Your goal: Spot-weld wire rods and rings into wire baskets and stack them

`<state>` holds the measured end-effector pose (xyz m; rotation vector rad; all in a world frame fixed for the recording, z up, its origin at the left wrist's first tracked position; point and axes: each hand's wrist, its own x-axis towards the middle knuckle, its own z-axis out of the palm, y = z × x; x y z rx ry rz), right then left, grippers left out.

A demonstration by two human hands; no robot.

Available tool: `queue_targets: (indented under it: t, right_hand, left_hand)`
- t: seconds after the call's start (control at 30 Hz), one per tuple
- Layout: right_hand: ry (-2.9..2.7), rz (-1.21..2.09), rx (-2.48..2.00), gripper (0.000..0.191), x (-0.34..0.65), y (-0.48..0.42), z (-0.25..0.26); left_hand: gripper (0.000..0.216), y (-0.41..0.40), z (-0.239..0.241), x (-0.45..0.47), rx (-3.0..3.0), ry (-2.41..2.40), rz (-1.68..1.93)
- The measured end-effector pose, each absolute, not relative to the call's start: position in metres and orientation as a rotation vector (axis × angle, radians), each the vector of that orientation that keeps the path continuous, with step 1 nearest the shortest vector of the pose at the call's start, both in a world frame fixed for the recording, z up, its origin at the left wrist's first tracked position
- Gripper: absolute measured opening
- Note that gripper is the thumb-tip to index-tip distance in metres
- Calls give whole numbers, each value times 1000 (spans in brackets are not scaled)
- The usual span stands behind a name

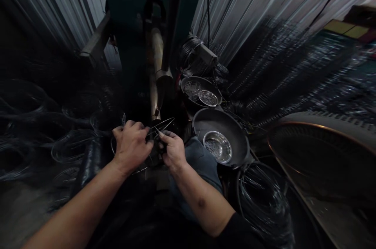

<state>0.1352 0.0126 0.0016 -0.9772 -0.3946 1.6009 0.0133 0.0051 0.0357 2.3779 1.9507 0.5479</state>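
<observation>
Wires [163, 124] pinched between left hand [132, 144] and right hand [174, 150], frame centre; seemingly steadied so under machine tip [155, 114].

Thin, bright metal wires [163, 125], a few straight strands in a narrow bundle, slant up and to the right. Their near ends are pinched between the left hand [132, 145] and the right hand [173, 149]; the far ends fan slightly apart in the air, catching the light
</observation>
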Motion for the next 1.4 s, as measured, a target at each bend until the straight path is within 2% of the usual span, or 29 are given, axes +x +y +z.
queue_targets:
  t: [0.2, 0.9, 1.4]
  right_hand:
    - [-390, 1655, -877, 21, 136, 23, 6]
    - [-298, 1657, -812, 23, 132, 62, 17]
    - [-293, 1664, -843, 13, 132, 68, 23]
  left_hand:
    - [19, 12, 46, 18, 2481, 1920, 653]
    - [21, 62, 70, 17, 2399, 1906, 483]
    - [17, 74, 77, 15, 2307, 1842, 439]
